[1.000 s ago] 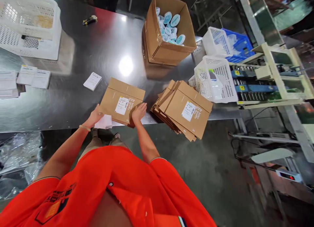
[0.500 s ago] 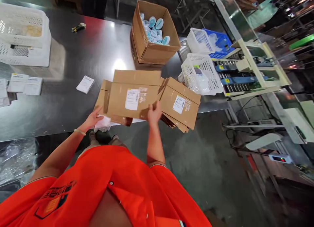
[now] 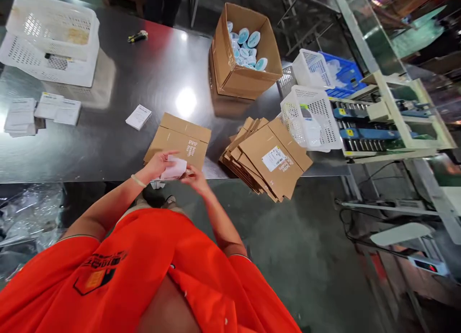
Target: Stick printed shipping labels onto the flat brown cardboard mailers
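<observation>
Over the near table edge, my left hand [image 3: 157, 166] grips a small stack of white labels [image 3: 175, 168]. My right hand [image 3: 196, 179] is at the stack's right edge, fingertips pinched on a label there; the exact grip is partly hidden. Beneath both hands lies a flat, folded cardboard box [image 3: 180, 137] with white printing and no label on its visible face. To the right, a leaning pile of flat cardboard boxes [image 3: 248, 166] overhangs the table edge. Its top box carries a white shipping label [image 3: 273, 158].
Small label stacks [image 3: 139, 117] lie on the metal table [image 3: 118, 155], with more paper stacks [image 3: 21, 116] at left. White baskets [image 3: 72, 73] stand back left. An open carton [image 3: 248, 80] holds round blue-and-white items. Baskets [image 3: 313, 121] and a roller conveyor [image 3: 363, 133] are at right.
My right hand has let go of the labelled flat box, which lies on the right pile, and come left to the labels. The view has shifted slightly, and the unlabelled box underneath is uncovered.
</observation>
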Demonstrator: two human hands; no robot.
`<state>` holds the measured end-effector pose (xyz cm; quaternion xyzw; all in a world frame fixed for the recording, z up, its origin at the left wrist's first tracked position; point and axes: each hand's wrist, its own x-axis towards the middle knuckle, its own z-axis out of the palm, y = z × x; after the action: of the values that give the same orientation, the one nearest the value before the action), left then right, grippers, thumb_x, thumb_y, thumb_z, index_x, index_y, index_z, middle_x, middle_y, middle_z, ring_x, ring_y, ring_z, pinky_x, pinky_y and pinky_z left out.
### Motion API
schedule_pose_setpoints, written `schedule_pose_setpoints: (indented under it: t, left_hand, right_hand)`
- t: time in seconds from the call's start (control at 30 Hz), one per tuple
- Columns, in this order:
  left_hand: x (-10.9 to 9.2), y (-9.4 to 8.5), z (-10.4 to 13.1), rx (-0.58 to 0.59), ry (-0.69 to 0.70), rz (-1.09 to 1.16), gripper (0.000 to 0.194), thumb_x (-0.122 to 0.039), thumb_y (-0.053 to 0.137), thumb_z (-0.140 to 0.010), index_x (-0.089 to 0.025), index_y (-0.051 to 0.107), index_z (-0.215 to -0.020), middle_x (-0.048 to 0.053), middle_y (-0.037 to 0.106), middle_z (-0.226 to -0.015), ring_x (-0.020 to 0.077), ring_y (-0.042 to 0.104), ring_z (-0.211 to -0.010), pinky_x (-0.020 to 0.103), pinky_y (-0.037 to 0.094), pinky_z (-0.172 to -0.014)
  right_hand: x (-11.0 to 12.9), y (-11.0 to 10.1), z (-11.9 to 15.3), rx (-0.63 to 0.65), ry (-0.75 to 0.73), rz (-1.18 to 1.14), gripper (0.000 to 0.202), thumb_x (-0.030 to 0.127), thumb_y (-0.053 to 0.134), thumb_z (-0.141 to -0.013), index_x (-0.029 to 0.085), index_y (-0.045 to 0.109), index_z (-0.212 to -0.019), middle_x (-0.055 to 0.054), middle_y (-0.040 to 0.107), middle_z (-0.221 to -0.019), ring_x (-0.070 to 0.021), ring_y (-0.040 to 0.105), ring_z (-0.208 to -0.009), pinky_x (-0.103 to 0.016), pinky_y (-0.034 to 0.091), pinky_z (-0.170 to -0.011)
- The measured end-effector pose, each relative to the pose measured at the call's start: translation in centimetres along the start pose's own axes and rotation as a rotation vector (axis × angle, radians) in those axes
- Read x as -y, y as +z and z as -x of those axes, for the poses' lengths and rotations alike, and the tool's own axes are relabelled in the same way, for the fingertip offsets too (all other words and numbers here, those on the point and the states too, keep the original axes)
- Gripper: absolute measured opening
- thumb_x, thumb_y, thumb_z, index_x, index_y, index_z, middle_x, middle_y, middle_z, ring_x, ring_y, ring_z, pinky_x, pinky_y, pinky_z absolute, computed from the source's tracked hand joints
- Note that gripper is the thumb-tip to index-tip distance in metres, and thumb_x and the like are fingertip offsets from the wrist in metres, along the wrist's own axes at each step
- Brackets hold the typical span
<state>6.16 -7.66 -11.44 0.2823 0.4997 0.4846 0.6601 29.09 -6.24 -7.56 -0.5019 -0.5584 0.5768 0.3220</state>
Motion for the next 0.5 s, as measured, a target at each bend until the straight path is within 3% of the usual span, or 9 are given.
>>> schedule_pose_setpoints:
  t: [0.07,0.17,0.23,0.3,0.4,0.5]
  left_hand:
    - [-0.7,-0.4,-1.1,-0.154,-0.013,0.057,0.066,-0.03,0.102,-0.064,-0.015,0.082,-0.125,0.002,0.079,-0.086,0.0178,0.07,-0.072,0.03,0.057,-0.071]
    - [-0.8,-1.2,-1.5,-0.348,-0.044,0.125,0.059,-0.049,0.096,-0.085,-0.016,0.075,-0.129,0.001,0.073,-0.078,0.0192,0.069,-0.069,0.03,0.057,-0.069]
    - [-0.1,-1.4,-0.8,-0.305,-0.042,0.138,0.071,-0.062,0.09,-0.091,-0.02,0.067,-0.144,0.001,0.074,-0.081,0.0211,0.072,-0.071,0.032,0.059,-0.071]
    - [0.9,-1.1,0.3,-0.166,0.0,0.081,0.087,-0.058,0.101,-0.079,-0.023,0.065,-0.15,0.002,0.078,-0.089,0.0219,0.075,-0.077,0.034,0.061,-0.076]
    - [2.0,-0.7,1.5,-0.061,0.044,-0.053,0.083,-0.036,0.111,-0.052,-0.017,0.079,-0.126,0.003,0.08,-0.092,0.0213,0.075,-0.08,0.034,0.061,-0.078]
    - [2.1,-0.6,1.1,-0.113,-0.008,-0.109,0.065,-0.033,0.109,-0.047,-0.013,0.083,-0.103,0.005,0.08,-0.084,0.0212,0.073,-0.074,0.035,0.06,-0.075]
  right_hand:
    - [-2.0,3.5,-0.5,0.065,0.099,-0.065,0.036,0.044,0.096,-0.069,0.023,0.068,-0.072,0.007,0.057,-0.056,-0.0135,0.054,-0.058,-0.027,0.05,-0.06]
    - [-3.7,5.6,-1.6,-0.012,0.153,-0.14,0.037,0.05,0.091,-0.078,0.026,0.063,-0.083,0.01,0.051,-0.055,-0.0138,0.05,-0.055,-0.027,0.047,-0.059]
    - [-4.0,5.6,-2.7,-0.078,0.127,-0.132,0.037,0.049,0.091,-0.08,0.027,0.064,-0.093,0.01,0.051,-0.058,-0.0146,0.05,-0.057,-0.026,0.045,-0.06]
    - [-3.9,5.3,-3.9,-0.1,0.116,-0.095,0.036,0.049,0.091,-0.082,0.027,0.065,-0.093,0.009,0.052,-0.061,-0.0149,0.051,-0.06,-0.025,0.044,-0.061]
    - [-3.6,4.8,-5.3,-0.107,0.129,-0.082,0.034,0.05,0.089,-0.083,0.025,0.068,-0.083,0.006,0.057,-0.065,-0.0145,0.053,-0.065,-0.026,0.046,-0.064]
    - [-3.5,4.5,-5.5,-0.087,0.155,-0.105,0.028,0.04,0.095,-0.074,0.022,0.074,-0.078,0.005,0.062,-0.067,-0.0144,0.055,-0.069,-0.027,0.049,-0.069]
